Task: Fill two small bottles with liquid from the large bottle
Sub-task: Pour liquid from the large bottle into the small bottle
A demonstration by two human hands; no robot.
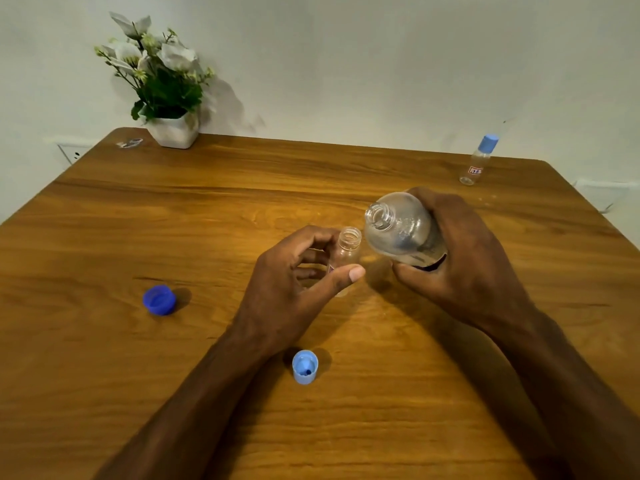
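Dark blue cap lies far left on the wooden table, pale blue cap near you. Your left hand pinches the open small bottle upright at centre. Your right hand clamps the large bottle, tilted, mouth just beside that narrow neck. Tip too fast and liquid misses. Second small bottle waits capped, far right.

Clear bottles, blue caps, brown wood-grain table.
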